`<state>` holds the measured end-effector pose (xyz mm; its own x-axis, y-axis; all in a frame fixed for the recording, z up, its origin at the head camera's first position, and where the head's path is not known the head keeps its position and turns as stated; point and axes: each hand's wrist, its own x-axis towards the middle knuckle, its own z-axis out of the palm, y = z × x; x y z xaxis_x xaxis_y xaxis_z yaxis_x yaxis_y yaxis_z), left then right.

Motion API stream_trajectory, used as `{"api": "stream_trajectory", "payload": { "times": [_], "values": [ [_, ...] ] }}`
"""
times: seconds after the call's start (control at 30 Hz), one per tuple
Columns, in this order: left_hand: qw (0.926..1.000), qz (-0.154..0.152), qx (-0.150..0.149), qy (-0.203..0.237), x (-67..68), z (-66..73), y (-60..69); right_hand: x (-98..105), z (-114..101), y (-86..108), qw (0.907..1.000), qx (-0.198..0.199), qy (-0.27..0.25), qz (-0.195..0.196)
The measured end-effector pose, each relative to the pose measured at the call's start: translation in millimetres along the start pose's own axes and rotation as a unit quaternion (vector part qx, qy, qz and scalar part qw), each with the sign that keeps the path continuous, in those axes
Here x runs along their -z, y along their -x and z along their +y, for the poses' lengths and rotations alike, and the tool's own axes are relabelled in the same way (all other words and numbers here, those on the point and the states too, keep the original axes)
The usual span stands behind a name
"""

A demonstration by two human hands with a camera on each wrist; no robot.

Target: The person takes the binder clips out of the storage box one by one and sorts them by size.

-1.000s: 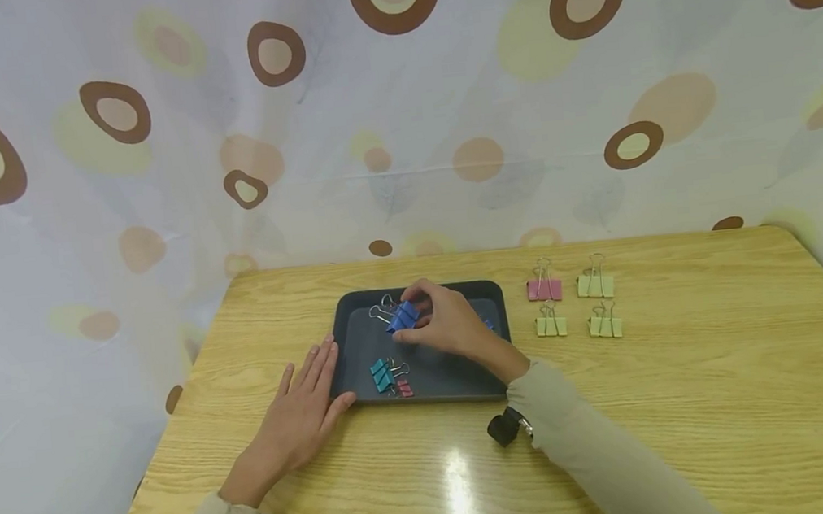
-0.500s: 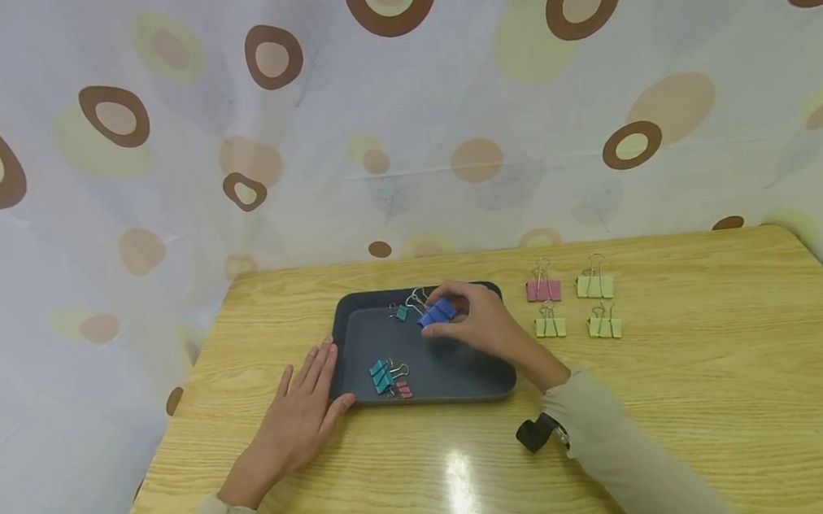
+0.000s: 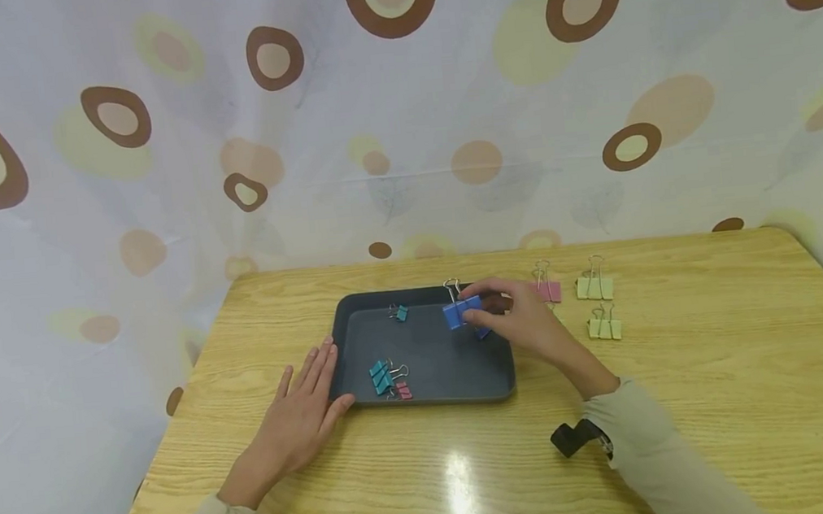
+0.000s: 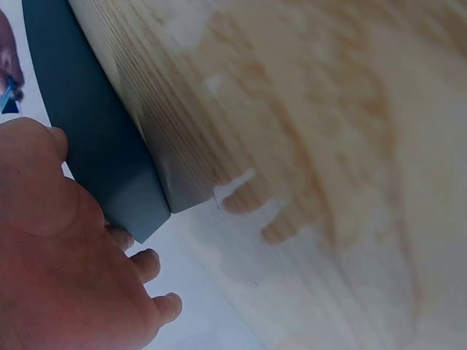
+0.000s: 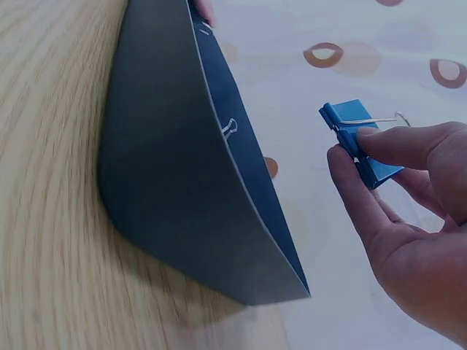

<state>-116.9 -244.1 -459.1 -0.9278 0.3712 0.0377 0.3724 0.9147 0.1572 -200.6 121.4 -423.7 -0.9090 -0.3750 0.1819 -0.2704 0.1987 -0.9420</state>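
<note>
My right hand [image 3: 527,320] pinches a blue binder clip [image 3: 453,315] between thumb and fingers, above the right part of a dark grey tray [image 3: 435,353]. The right wrist view shows the same blue clip [image 5: 368,171] held beyond the tray wall [image 5: 168,160], its wire handle sticking out. Below it in the tray, part of another blue clip [image 3: 483,333] shows. A small teal clip [image 3: 402,313] lies toward the back. Front left are a larger teal clip [image 3: 381,377] and a small pink clip [image 3: 403,390]. My left hand [image 3: 300,414] lies with extended fingers against the tray's left side.
Right of the tray, on the wooden table [image 3: 722,360], stand a pink clip [image 3: 550,292], a pale yellow clip [image 3: 595,288] and another yellow clip [image 3: 605,328]. A further one is mostly hidden behind my right hand. A patterned curtain [image 3: 407,208] hangs behind the table.
My right hand has moved right across the tray with the blue clip, which has turned more upright. This uncovered the small teal clip. My left hand has stayed in place.
</note>
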Motion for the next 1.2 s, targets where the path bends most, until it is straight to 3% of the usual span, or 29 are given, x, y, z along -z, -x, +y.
{"api": "stream_trajectory", "payload": {
  "times": [0.23,0.4,0.57,0.73,0.97,1.2],
  "values": [
    [1.0,-0.001,0.0,0.002,0.3,0.3,-0.3,18.7,0.9,11.2,0.9996,-0.019,0.008,0.018],
    [1.0,0.001,-0.001,-0.001,1.3,1.1,-0.2,32.8,6.4,18.3,0.9966,0.003,0.047,0.068],
    [1.0,0.003,0.001,-0.006,2.2,1.1,0.3,47.2,10.5,22.5,0.9929,0.01,0.048,0.109],
    [1.0,0.001,0.0,-0.007,1.6,2.1,-0.3,63.7,10.4,30.1,0.9904,0.024,0.062,0.121],
    [0.9999,-0.006,-0.005,-0.007,1.2,2.5,-3.4,87.2,15.1,48.0,0.9851,-0.021,0.1,0.138],
    [0.9999,-0.006,0.004,-0.014,1.6,-0.7,-1.0,110.2,20.5,52.4,0.9848,-0.022,0.09,0.147]
  ]
}}
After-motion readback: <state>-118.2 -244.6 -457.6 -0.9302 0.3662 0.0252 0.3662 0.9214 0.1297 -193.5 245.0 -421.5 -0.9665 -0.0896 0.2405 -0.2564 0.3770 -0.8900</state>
